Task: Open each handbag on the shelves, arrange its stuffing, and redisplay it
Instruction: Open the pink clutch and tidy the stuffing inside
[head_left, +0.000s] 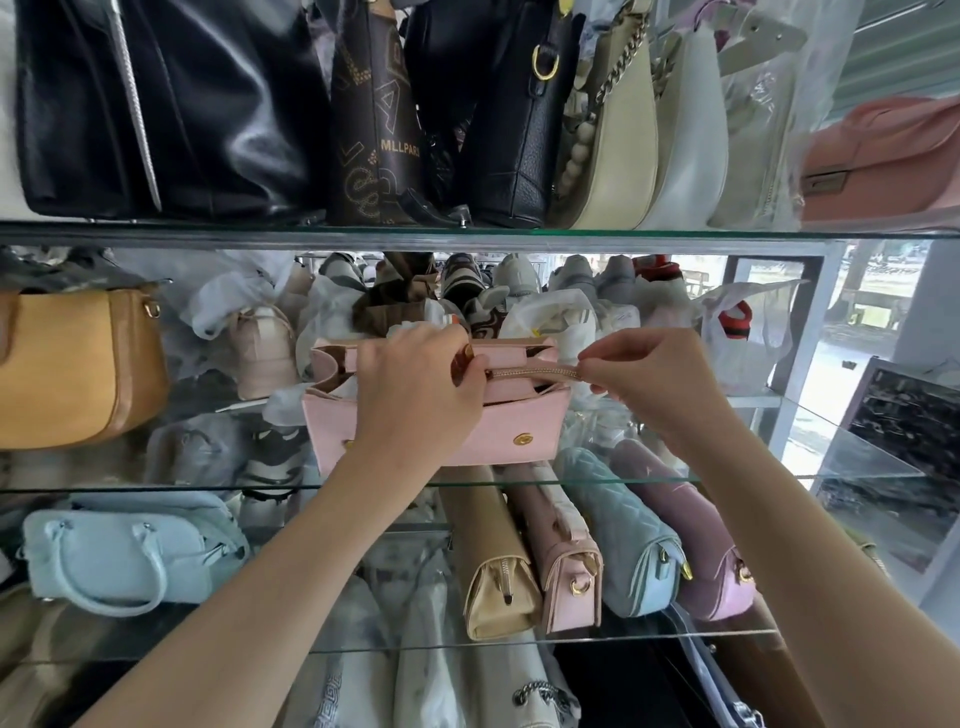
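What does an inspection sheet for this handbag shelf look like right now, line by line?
Surface: glass shelf, pink handbag at its front edge.
Job's things: zipper runs along the bag's top; white paper at its left end.
Clutter: wrapped shoes behind; tan bag to the left; quilted blue bag on the shelf below.
Hands: left hand grips the bag's top; right hand pinches the zipper's right end.
Cables: nothing seen.
Surroundings: black bags on the shelf above; window at right.

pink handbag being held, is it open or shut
Open. On the pink handbag the flap hangs down in front, its gold snap unfastened, and white stuffing shows inside. The right hand pinches its middle zip.
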